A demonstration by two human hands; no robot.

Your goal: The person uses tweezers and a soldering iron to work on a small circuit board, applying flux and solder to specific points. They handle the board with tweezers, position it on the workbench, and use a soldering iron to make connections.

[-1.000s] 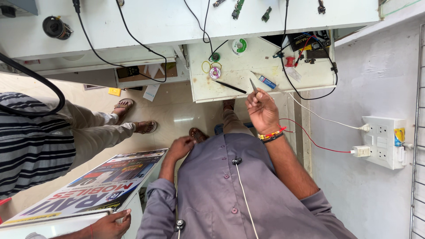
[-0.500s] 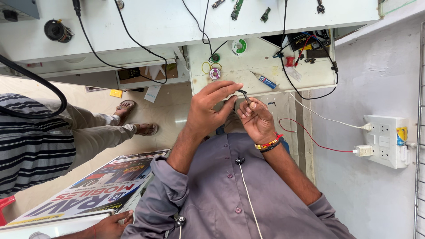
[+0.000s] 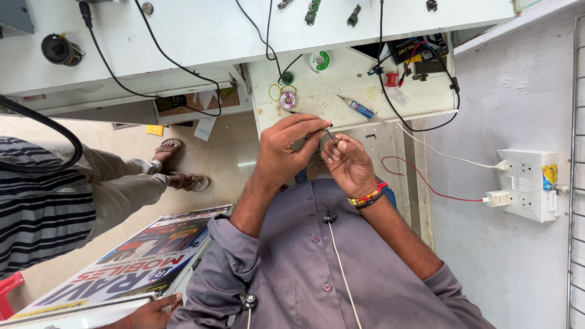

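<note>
Fingers (image 3: 311, 131) of the left hand (image 3: 281, 152) are pinched narrow around one end of a thin dark tool (image 3: 329, 134), which looks like tweezers or a fine probe, though its kind cannot be told for certain. The tool's other end is met by the thumb and forefinger of the right hand (image 3: 348, 164), which are closed to a narrow gap upon it. Both hands are held together in the air, just off the near edge of the desk (image 3: 317, 91), and neither rests on it. The long axis of the tool is laid slantwise between the two hands, running from the left fingers towards the right thumb, so that it is touched by both hands and lies equally near each. A beaded bracelet (image 3: 365, 197) is worn at the right wrist. On the desk beyond, a blue-capped glue tube (image 3: 358, 108) is seen near the near edge, a roll of solder wire (image 3: 319, 60) further in, and black cables (image 3: 390, 73) are trailed across it. A wall socket box (image 3: 527, 183) is fixed well apart, to the right
</note>
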